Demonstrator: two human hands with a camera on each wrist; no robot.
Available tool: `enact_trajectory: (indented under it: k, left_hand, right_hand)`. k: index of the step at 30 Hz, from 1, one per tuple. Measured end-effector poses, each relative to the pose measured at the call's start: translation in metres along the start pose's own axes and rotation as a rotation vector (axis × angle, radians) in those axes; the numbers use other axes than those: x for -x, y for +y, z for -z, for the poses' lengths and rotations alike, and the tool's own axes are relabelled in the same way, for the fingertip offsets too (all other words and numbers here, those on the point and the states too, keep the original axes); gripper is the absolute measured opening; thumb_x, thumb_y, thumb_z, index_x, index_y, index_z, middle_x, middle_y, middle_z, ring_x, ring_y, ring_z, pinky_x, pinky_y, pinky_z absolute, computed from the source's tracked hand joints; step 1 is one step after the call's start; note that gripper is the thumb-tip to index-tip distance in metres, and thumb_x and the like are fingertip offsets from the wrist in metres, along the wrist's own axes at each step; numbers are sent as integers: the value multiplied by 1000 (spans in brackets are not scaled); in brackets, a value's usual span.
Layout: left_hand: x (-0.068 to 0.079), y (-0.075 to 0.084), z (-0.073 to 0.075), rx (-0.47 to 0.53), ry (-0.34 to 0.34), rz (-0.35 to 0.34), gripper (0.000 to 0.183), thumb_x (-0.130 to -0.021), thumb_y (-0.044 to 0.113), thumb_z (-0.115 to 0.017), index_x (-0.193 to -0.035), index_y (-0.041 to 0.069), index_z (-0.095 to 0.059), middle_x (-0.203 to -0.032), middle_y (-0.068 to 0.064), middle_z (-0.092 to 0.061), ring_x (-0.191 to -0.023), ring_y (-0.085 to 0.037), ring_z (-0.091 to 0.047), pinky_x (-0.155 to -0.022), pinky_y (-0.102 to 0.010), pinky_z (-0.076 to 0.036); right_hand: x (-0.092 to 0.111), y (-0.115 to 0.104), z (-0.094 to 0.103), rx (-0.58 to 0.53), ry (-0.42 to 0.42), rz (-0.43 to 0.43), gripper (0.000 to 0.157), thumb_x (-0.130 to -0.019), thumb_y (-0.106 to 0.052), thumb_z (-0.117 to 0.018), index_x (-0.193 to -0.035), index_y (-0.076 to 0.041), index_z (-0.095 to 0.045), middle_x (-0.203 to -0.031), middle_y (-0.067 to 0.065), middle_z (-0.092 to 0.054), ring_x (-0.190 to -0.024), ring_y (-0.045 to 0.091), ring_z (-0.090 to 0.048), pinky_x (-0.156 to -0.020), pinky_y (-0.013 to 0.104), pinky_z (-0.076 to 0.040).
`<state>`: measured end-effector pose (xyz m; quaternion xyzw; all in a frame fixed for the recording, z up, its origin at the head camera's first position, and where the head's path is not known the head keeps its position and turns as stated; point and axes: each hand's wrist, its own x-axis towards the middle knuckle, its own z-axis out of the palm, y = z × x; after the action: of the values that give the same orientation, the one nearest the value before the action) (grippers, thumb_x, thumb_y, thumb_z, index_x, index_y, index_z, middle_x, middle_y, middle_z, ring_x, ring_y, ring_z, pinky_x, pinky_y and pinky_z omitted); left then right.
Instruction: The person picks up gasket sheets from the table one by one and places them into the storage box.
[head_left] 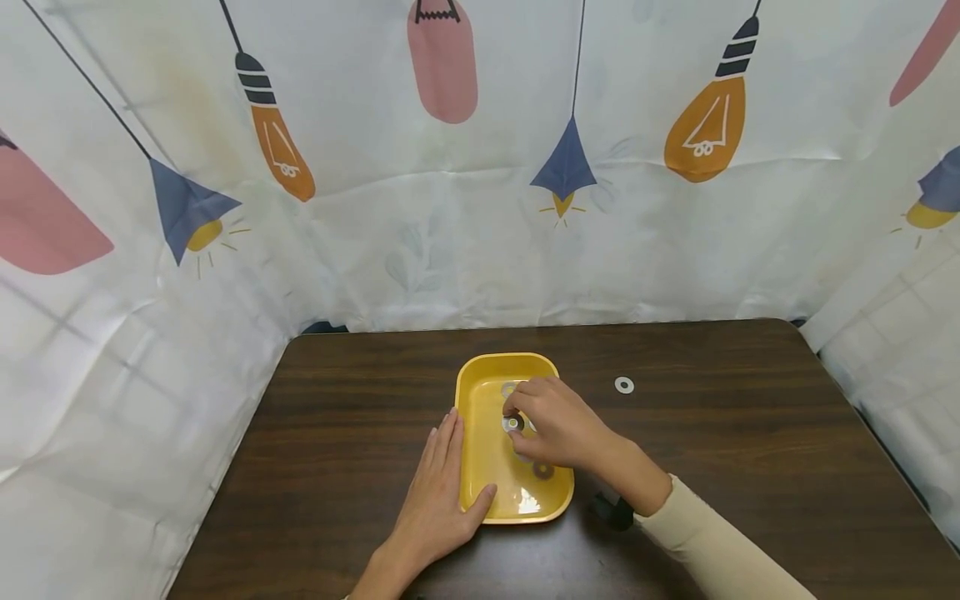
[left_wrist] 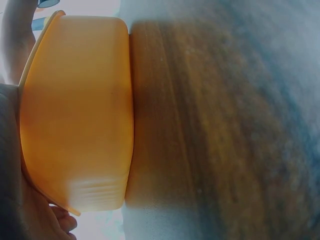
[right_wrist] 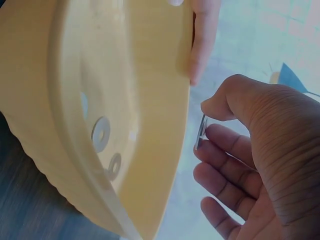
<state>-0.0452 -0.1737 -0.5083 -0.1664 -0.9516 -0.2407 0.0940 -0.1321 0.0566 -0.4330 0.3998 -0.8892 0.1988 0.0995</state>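
Observation:
My right hand is over a yellow tray, pinching a flat metal washer between thumb and fingertips; the right wrist view shows it nearly edge-on. More washers lie on the tray floor, among them a larger washer and a smaller washer. Some are partly hidden by the right hand in the head view. My left hand rests against the tray's left side with straight fingers along the rim, its thumb at the near edge. The left wrist view shows the tray's outer wall close by.
One loose washer lies on the dark wooden table, to the right of the tray. A black object is beside the right wrist, partly covered by it. A white patterned curtain hangs behind the table and along its sides.

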Motion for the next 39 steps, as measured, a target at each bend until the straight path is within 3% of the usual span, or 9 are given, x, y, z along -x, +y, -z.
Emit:
enact_trajectory:
  k: [13,23,31,39]
  left_hand:
    - [1,1,-1,-17,16,-3,103,-91,46,-74,-167,-2,-22,-177,-15,-22,-164,-29,-26,-135,-20,6]
    - [-1,1,-1,-9,30,-13,104,-90,45,-75,-166,-2,-24,-177,-16,-24,-164,-30,-27,-134,-20,5]
    - [-1,1,-1,10,33,-16,104,-89,44,-76,-166,-2,-23,-176,-17,-24,-164,-31,-27,-134,-20,5]
    - [0,1,-1,5,15,1,104,-90,45,-76,-167,-1,-23,-177,-16,-23,-164,-30,-27,-134,-19,6]
  right_hand:
    - [-1,-2,-5,22,-74,-24,26,-90,-31,-82,-109,-13,-78,-106,-2,-77,-103,19,-71,-100,43,-55]
    - [5,8,5,9,-46,-73,21,-92,-27,-80,-108,-14,-79,-105,-1,-78,-97,14,-71,-90,39,-52]
    - [8,17,17,41,-28,-103,21,-90,-24,-80,-108,-14,-79,-107,1,-78,-100,18,-72,-99,47,-54]
    - [14,20,19,42,-32,-131,22,-90,-25,-82,-108,-14,-79,-108,1,-78,-104,22,-71,-96,46,-54]
